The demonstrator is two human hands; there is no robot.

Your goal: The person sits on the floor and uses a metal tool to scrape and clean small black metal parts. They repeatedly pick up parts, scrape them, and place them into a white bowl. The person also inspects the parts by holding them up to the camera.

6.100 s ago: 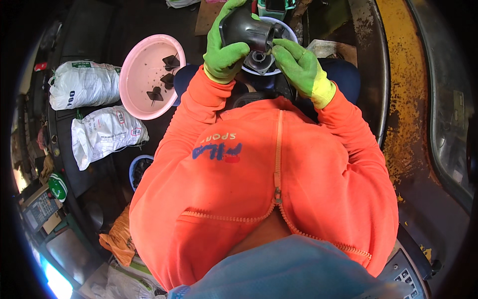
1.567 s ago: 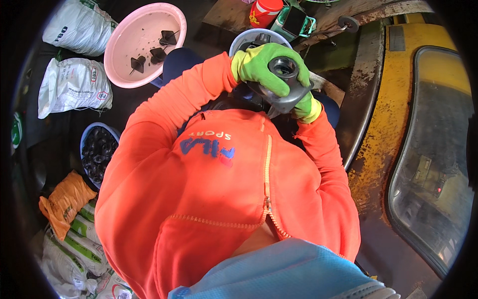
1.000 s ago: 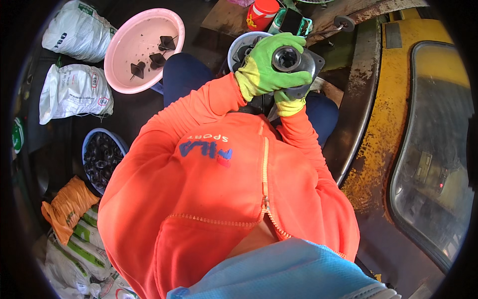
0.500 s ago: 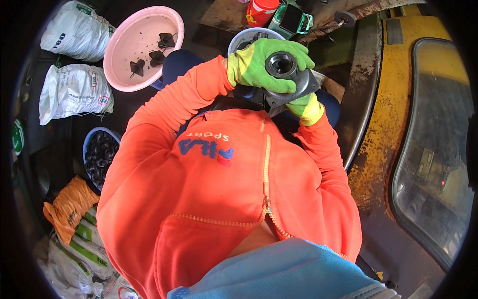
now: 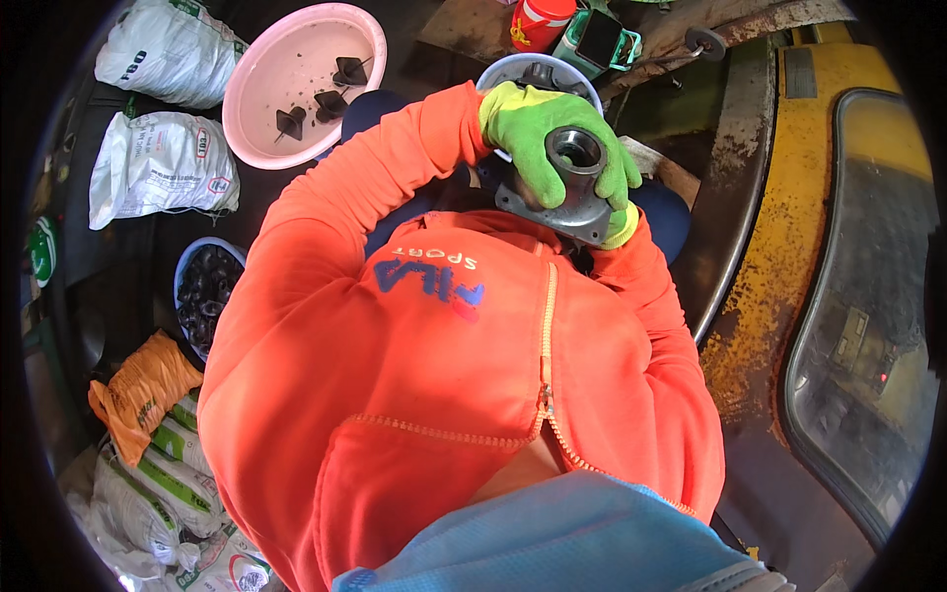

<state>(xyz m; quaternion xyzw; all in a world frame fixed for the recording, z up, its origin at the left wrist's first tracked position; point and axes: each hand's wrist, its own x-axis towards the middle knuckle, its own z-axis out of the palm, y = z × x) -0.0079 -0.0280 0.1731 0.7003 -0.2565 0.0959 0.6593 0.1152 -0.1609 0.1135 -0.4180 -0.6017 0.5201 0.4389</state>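
Note:
A black flanged part (image 5: 557, 210) with a round, hollow collar and a square plate with holes at its corners is in front of my chest. My left hand (image 5: 538, 133), in a green and yellow glove, is closed around the collar, with fingers on both sides of it. My right hand (image 5: 621, 229), gloved alike, holds the part from behind at its right side; its fingers are mostly hidden. Beyond my hands stands a light blue basin (image 5: 490, 76) with dark parts in it, partly covered by my left glove.
A pink basin (image 5: 258, 74) with 3 black parts stands at far left, beside white sacks (image 5: 163, 163). A blue tub (image 5: 187, 259) of dark pieces and an orange bag (image 5: 143, 395) lie nearer. A red container (image 5: 541, 22) stands far off; rusty yellow machinery (image 5: 760, 326) borders my right.
The flanged part has turned and tilted in my hands: its plate edge now points down toward my chest, where it pointed right. The whole view has shifted slightly.

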